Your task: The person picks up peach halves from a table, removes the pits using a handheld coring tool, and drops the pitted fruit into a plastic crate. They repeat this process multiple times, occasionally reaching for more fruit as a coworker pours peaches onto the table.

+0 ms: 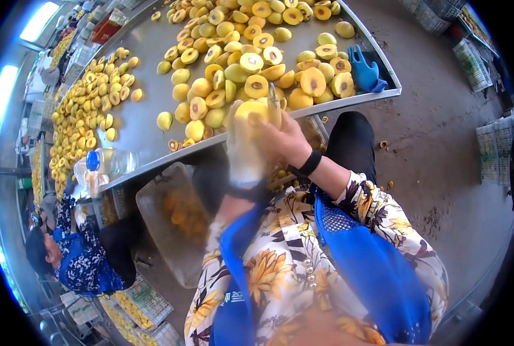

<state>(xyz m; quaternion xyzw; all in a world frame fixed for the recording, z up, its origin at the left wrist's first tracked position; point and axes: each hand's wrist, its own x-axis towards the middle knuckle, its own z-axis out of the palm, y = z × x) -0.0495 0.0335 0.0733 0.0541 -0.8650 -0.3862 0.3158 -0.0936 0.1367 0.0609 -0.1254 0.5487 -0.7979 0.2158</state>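
A halved yellow peach (250, 108) is held over the near table edge by my left hand (240, 147), which wears a whitish glove and is blurred by motion. My bare right hand (283, 137) is closed against it, with a narrow metal pitting knife (273, 99) sticking up from the grip. The thumb lies close to the peach. Just beyond both hands, many halved peaches (256, 86) are heaped, several with brown stones or hollows showing. How deep the blade sits in the peach cannot be made out.
The metal table (147, 109) has a raised rim. A blue glove (365, 72) lies at its right corner, a water bottle (116, 161) at the left. A plastic crate (173, 230) with orange pieces stands below. Another person (84, 254) sits at left, near another peach pile (90, 104).
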